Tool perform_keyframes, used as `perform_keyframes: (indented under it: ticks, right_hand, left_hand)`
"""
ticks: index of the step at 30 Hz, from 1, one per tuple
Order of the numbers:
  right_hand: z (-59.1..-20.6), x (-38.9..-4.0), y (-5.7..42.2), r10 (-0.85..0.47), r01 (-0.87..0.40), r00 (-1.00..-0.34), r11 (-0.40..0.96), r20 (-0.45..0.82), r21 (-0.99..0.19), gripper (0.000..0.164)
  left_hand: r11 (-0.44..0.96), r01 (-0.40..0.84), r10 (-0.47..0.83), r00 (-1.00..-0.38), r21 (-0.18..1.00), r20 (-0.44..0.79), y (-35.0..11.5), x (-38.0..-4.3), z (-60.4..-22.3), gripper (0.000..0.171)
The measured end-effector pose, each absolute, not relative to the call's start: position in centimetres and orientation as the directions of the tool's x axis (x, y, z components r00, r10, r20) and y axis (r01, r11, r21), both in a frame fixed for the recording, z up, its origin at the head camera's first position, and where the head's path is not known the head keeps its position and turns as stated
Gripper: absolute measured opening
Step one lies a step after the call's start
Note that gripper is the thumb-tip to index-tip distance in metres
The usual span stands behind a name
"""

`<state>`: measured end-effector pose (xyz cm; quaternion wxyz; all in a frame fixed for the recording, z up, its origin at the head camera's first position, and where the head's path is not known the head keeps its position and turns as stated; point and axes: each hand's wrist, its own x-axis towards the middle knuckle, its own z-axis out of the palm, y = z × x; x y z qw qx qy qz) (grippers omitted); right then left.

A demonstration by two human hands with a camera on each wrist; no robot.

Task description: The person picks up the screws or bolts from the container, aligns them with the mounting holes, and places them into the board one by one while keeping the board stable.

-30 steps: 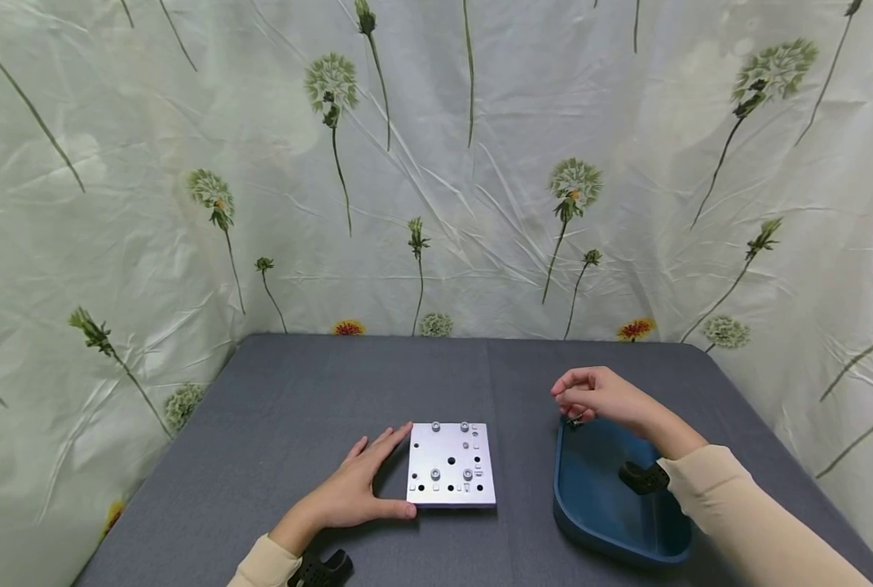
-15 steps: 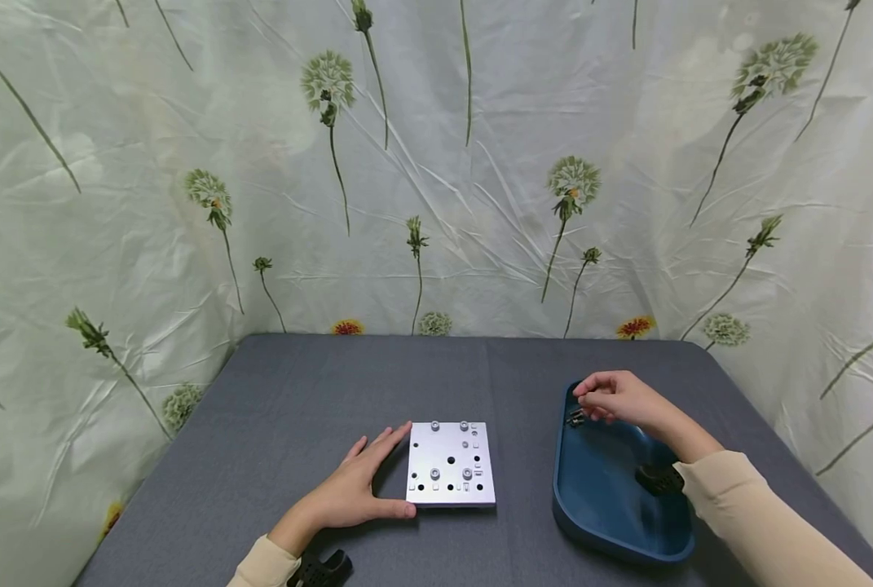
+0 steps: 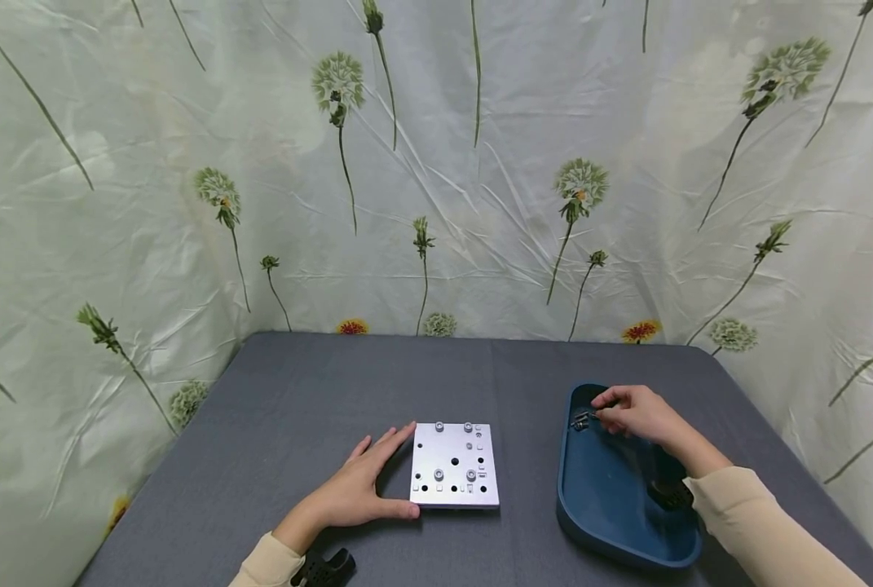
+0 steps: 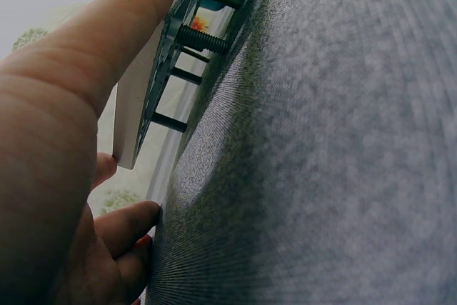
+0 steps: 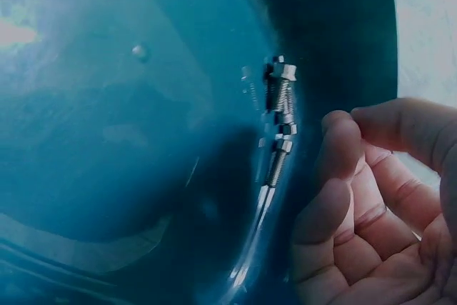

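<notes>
A silver metal plate (image 3: pixel 473 465), drilled with holes and carrying several bolt heads, sits near the table's middle. Its threaded shanks (image 4: pixel 203 38) hang below it in the left wrist view. My left hand (image 3: pixel 359 485) spans the plate's left side with straight, spread fingers, the thumb at the near corner and the index fingertip at the far one. Over the far end of the blue tray (image 3: pixel 559 481), my right hand (image 3: pixel 637 416) has curled fingers with thumb and index tips together; nothing shows between them. Several hex-head bolts (image 5: pixel 280 123) lie close by, along the tray wall.
Grey cloth (image 3: pixel 363 379) covers the table. Behind it hangs a pale curtain (image 3: pixel 282 204) printed with dandelions. The tray's raised rim runs below my right forearm, right of the plate.
My right hand has moved right and slightly nearer over the tray, uncovering the bolts and the tray's far end. My left hand and the plate have stayed in place.
</notes>
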<state>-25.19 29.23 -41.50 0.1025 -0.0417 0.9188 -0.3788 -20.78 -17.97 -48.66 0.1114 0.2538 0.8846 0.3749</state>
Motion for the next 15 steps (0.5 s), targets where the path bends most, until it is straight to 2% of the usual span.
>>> perform_keyframes:
  ticks: [15]
  right_hand:
    - [-43.0, -25.3, 29.4, -0.116, 0.039, -0.975, 0.752, -0.191, -0.658, 0.031]
  left_hand:
    - [0.599, 0.372, 0.524, -0.852, 0.709, 0.003, -18.0, -20.8, -48.7, 0.115]
